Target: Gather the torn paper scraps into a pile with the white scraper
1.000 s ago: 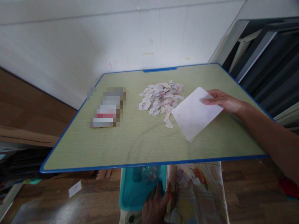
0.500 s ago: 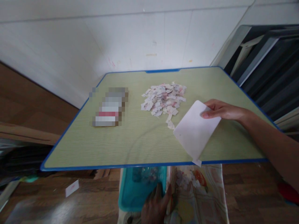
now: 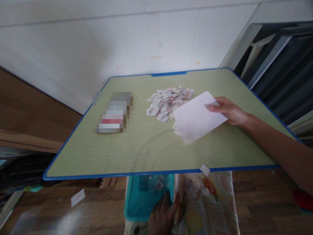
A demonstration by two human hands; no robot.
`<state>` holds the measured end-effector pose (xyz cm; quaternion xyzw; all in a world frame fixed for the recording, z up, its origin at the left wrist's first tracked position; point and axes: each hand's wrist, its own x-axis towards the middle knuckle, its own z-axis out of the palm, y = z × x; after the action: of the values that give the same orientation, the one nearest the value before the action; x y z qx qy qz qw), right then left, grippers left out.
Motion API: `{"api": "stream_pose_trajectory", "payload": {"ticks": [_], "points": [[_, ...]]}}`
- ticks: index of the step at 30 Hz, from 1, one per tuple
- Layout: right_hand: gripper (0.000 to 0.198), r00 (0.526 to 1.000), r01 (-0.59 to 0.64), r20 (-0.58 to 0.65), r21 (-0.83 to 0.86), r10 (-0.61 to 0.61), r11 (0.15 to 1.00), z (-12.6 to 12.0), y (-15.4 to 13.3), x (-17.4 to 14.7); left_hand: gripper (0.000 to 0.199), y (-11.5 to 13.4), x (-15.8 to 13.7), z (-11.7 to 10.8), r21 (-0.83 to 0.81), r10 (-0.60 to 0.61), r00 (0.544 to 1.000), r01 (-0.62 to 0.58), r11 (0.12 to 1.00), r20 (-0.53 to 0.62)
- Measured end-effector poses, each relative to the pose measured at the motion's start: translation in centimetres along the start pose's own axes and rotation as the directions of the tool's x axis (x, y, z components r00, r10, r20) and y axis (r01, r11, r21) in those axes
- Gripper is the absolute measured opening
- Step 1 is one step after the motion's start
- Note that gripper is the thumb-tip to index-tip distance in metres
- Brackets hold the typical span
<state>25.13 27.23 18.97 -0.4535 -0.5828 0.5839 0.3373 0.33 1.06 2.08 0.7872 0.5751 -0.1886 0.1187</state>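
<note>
In my right hand [image 3: 226, 109] is a white sheet of card [image 3: 199, 119], pinched between thumb and fingers and slanting over the table. Its left corner covers the lower right part of a pile of small torn paper pieces [image 3: 166, 102]. One loose paper scrap [image 3: 204, 170] rests on the front edge of the table, apart from the card. Below that edge, my left hand [image 3: 162, 212] grips the right rim of a teal tray [image 3: 138, 207], fingers on the inner side and thumb outside. Clear plastic with something small in it shows inside the tray.
The green table [image 3: 110, 156] has a blue rim and stands against a white wall. A blurred-out flat item [image 3: 112, 114] lies at its left. Under the front edge, paper scraps [image 3: 193, 189] lie on a patterned cloth [image 3: 207, 215]. A card [image 3: 77, 197] is on the floor.
My right hand has moved the card up and left, away from the front edge toward the pile. The scrap at the edge stays behind. My left hand keeps its place.
</note>
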Motion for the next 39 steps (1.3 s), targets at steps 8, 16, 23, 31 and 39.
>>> {"api": "stream_pose_trajectory", "payload": {"ticks": [8,16,23,31,39], "points": [[0.027,1.000,-0.012,-0.003,-0.010,0.012,1.000,-0.4,0.0,0.3,0.077,-0.1,0.2,0.3,-0.022,-0.006,0.999,0.007,1.000,0.032],[0.021,0.925,-0.175,0.322,-0.109,0.202,0.978,-0.5,-1.0,-1.0,0.074,-0.2,0.1,0.9,0.027,0.000,0.995,0.003,1.000,-0.101],[0.024,0.987,-0.096,0.128,0.001,0.096,0.995,-0.2,-0.3,-0.3,0.075,0.0,0.0,1.2,0.010,-0.005,0.993,0.006,1.000,-0.120],[0.028,0.996,0.010,-0.094,0.048,-0.006,0.999,0.4,0.0,0.5,0.095,0.0,0.0,0.8,-0.078,0.004,1.000,-0.004,0.997,0.001],[0.026,0.989,0.063,-0.134,0.025,-0.059,0.998,-0.1,0.5,0.9,0.106,-0.2,0.2,1.5,-0.113,0.005,0.999,-0.001,0.994,0.035]]}}
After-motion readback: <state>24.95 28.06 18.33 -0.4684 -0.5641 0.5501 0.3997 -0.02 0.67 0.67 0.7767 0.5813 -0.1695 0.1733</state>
